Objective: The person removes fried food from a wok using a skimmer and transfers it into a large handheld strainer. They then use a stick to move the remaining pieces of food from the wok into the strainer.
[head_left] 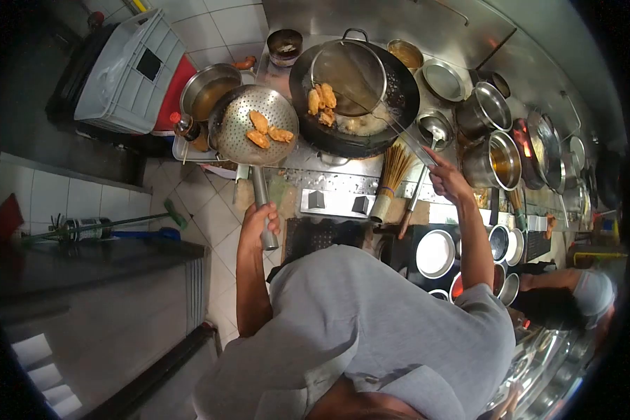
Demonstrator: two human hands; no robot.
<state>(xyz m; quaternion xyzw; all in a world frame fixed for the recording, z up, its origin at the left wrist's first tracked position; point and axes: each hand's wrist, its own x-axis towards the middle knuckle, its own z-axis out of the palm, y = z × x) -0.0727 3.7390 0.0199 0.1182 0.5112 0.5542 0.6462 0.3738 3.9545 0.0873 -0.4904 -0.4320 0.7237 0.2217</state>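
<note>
My left hand (261, 222) is closed around the thick metal handle of a perforated strainer (234, 115). A few golden-brown fried pieces (257, 138), which look like chicken wings, lie in its bowl. My right hand (451, 180) grips the long handle of a round wire-mesh skimmer (357, 66). The mesh is over a large black wok (403, 87) with bubbling oil (360, 126) in it. Several more fried pieces (322, 96) rest at the left side of the mesh. The strainer is beside the wok, to its left.
A bamboo brush (393, 171) and a ladle (420, 189) lie at the stove's front, near the knobs (316, 200). Metal pots (483, 155) stand to the right. On the left are a pot of liquid (213, 84), a bottle (187, 129) and a grey crate (122, 84). Another person (588, 290) is far right.
</note>
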